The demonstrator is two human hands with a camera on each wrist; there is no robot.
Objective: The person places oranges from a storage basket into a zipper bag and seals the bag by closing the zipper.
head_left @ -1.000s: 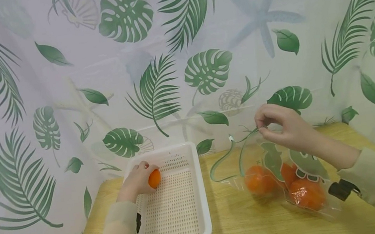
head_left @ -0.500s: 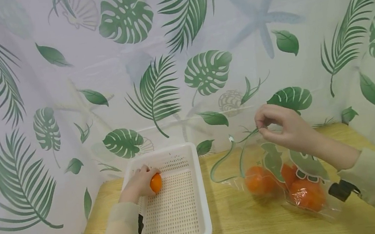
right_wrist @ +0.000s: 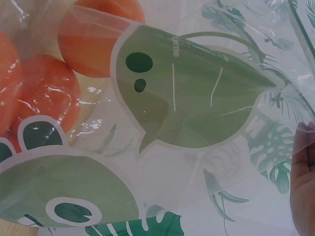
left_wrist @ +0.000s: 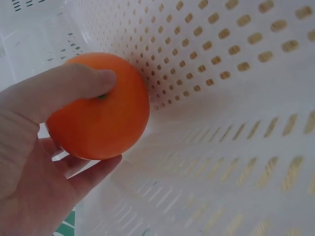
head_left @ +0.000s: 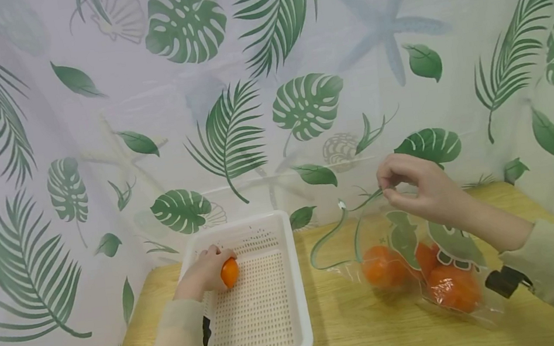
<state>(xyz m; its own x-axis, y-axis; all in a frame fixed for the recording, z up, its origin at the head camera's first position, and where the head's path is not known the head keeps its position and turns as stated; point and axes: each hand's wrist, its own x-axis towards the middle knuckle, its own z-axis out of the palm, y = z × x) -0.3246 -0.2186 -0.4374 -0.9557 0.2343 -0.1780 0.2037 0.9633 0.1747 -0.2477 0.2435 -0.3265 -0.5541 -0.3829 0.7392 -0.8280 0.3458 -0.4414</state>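
My left hand [head_left: 208,272] grips an orange [left_wrist: 110,123] inside the white perforated plastic basket [head_left: 297,288], near its left wall. In the left wrist view the thumb lies across the top of the fruit by its green stem spot, with the other fingers underneath. My right hand [head_left: 419,185] pinches the top edge of a clear plastic bag [head_left: 355,239] and holds it raised. Several oranges [head_left: 453,288] rest in the bottom of the bag, behind its printed green cartoon figures [right_wrist: 187,93].
The basket and bag stand side by side on a wooden table [head_left: 352,328]. A leaf-printed curtain [head_left: 251,141] surrounds the table's back and sides. A green drawstring [head_left: 314,250] with a white end loops out from the bag's left side.
The left hand and its orange have shifted very slightly within the basket, and a bit more of the orange shows. The right hand and bag stay where they were.
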